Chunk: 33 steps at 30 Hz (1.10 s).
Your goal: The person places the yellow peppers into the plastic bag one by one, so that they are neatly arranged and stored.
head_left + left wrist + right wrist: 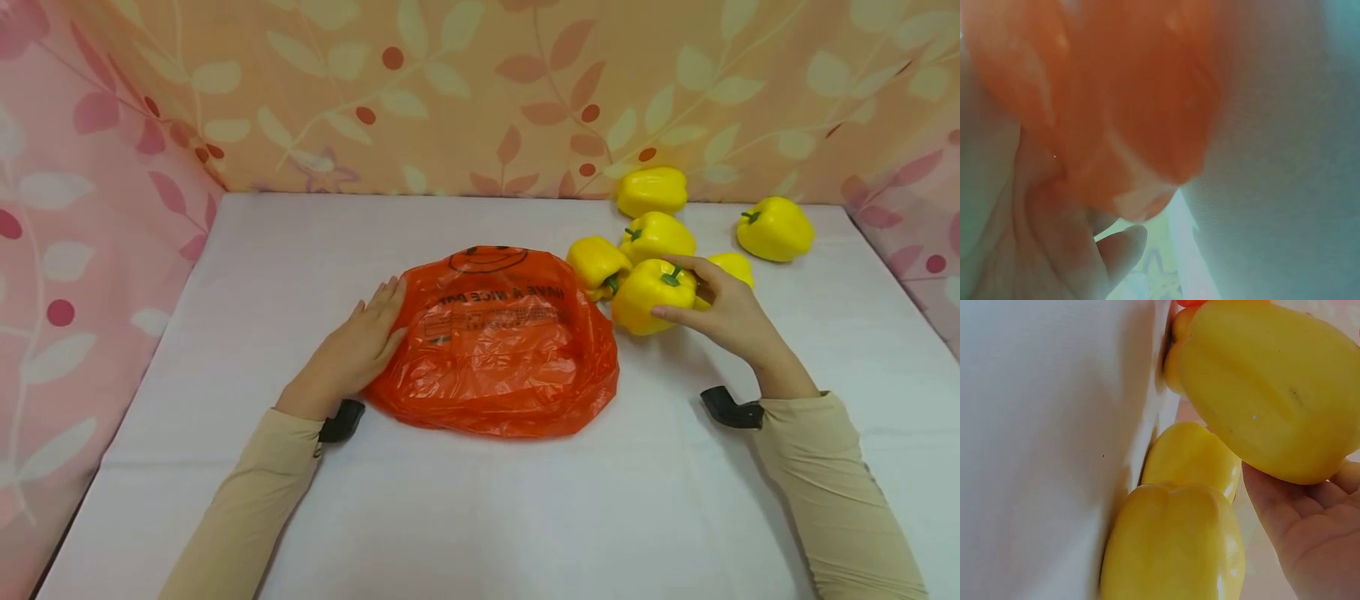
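Note:
An orange-red plastic bag [487, 367], printed with dark lettering and part of a smiling face, lies crumpled across the middle of the table. My left hand [358, 348] rests with extended fingers against its left side; the left wrist view shows the bag's blurred film [1129, 119] over part of the hand [1054, 237]. To the right, my right hand [729, 315] grips a yellow bell pepper [645, 300] with a green stem, between thumb and fingers. In the right wrist view this pepper [1266, 387] is raised off the white surface, other peppers [1172, 544] below it.
Beside the bag's right edge sits a yellow pepper [592, 265], with another pepper [660, 235] behind it. One more pepper [652, 192] is by the patterned back cloth [450, 100], and another [776, 229] stands apart at the far right. White cloth covers the table [525, 517].

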Each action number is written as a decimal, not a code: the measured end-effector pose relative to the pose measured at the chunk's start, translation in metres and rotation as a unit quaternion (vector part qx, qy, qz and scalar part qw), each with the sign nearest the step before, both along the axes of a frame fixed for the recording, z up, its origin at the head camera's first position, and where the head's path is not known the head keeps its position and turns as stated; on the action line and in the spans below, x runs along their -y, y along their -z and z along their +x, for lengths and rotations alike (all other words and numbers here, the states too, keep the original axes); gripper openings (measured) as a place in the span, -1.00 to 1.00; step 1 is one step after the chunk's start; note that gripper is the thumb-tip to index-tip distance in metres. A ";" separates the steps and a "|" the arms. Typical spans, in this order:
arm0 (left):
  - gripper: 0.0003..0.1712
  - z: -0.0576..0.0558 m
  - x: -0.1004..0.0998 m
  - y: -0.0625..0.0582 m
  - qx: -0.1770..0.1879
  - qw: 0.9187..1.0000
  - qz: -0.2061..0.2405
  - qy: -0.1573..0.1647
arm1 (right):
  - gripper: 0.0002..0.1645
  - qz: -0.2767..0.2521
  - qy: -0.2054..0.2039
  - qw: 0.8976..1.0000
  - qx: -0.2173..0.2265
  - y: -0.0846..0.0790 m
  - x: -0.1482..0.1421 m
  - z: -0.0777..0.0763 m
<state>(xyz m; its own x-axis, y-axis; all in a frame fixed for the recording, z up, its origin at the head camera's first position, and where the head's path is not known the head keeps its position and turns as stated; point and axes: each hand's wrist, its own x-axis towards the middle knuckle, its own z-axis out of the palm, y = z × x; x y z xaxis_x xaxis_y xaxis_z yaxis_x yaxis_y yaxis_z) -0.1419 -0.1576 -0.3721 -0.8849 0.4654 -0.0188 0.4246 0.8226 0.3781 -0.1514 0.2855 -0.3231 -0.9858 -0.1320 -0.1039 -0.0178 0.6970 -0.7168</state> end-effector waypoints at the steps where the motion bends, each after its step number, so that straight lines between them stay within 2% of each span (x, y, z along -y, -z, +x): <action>1: -0.26 -0.001 0.001 0.000 0.000 1.000 -0.002 0.001 | -0.03 -0.001 0.000 1.000 -0.002 -0.001 0.001 0.000; 9: -0.25 0.001 0.000 0.000 0.001 1.000 -0.009 -0.002 | -0.06 -0.004 -0.001 0.999 -0.035 -0.002 0.003 0.003; 16: -0.24 0.002 -0.005 -0.001 -0.004 1.000 -0.016 -0.018 | -0.11 -0.020 -0.010 0.998 -0.065 -0.003 0.003 0.004; 23: -0.25 -0.001 -0.007 0.001 -0.015 0.999 -0.021 -0.018 | -0.14 -0.037 -0.019 0.992 -0.120 -0.009 0.010 0.005; 33: -0.24 -0.002 -0.004 0.003 -0.015 0.999 -0.027 -0.014 | -0.15 -0.075 -0.045 0.983 -0.159 -0.022 0.032 0.005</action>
